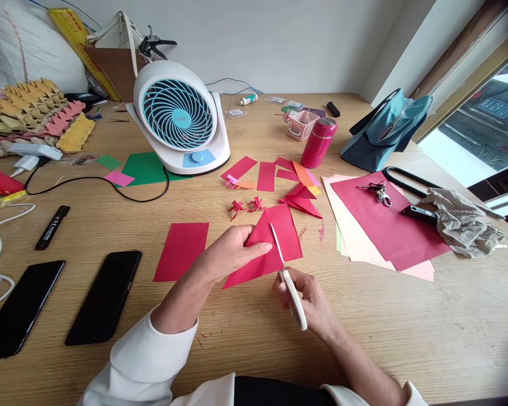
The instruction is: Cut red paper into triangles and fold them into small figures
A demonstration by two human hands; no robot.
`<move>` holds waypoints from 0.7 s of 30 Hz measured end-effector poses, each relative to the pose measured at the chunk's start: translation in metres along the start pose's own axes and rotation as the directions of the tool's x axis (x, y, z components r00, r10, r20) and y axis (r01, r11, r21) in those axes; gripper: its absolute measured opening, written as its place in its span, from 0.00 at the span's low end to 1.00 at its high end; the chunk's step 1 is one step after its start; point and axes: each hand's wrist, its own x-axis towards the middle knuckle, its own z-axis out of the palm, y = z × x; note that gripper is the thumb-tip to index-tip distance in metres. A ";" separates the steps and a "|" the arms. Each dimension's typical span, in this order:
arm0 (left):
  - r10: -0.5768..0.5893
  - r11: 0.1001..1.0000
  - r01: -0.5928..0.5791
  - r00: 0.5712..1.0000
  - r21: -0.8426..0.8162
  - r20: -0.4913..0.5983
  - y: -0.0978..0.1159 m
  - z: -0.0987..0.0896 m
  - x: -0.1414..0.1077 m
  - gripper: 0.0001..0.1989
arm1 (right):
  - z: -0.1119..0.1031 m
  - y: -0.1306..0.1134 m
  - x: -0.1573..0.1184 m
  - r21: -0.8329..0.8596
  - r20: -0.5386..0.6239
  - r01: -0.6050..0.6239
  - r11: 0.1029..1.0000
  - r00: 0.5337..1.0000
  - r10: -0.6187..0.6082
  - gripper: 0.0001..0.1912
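Against a plain white wall (pixel 279 45), a pale wood-grained tabletop (pixel 122 225) is seen. Two black rectangular smartphones (pixel 105 296) are laid side by side at left; farther back, a round white fan with a light-blue grille (pixel 180 118) is placed. A flat red paper rectangle (pixel 181 252) is set beside the left hand (pixel 235 251), by which a creased red paper sheet (pixel 288 228) is pinched, thumb on its upper face, other fingers mostly hidden. White-handled metal scissors (pixel 294 301) are gripped by the curled fingers of the right hand (pixel 315 301), near the sheet's lower edge; one blade is seen over the paper, just right of the left thumb. Behind, the contents of a small pink plastic basket (pixel 298 131) cannot be made out; beside it a magenta cylindrical flask (pixel 318 144) is capped. Whatever is held in a teal fabric bag (pixel 376 132) is hidden
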 end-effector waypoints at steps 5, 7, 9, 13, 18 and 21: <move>0.012 0.999 -0.015 0.998 0.043 0.060 -0.009 0.001 0.004 0.17 | -0.001 0.004 0.000 0.016 -0.013 -0.005 1.000 1.000 0.005 0.20; 0.001 0.999 -0.004 0.998 0.047 0.060 -0.010 0.001 0.005 0.17 | -0.001 0.005 0.000 0.021 -0.013 -0.007 1.000 1.000 0.008 0.21; 0.001 0.999 -0.004 0.999 0.039 0.052 -0.010 0.001 0.005 0.17 | -0.001 0.006 0.000 0.017 -0.018 -0.012 1.000 1.000 0.012 0.21; 0.012 1.000 -0.012 0.999 0.010 0.031 -0.008 0.002 0.004 0.16 | 0.000 0.006 0.000 0.001 -0.030 -0.009 1.000 1.000 0.009 0.22; 0.002 0.999 0.001 0.996 -0.043 0.088 -0.005 0.004 0.002 0.15 | 0.000 0.004 0.000 0.002 -0.025 0.002 1.000 1.000 -0.002 0.21; -0.013 0.999 0.016 0.995 -0.035 0.100 -0.002 0.007 -0.001 0.15 | -0.001 0.002 0.000 -0.007 -0.047 0.000 1.000 0.999 0.000 0.21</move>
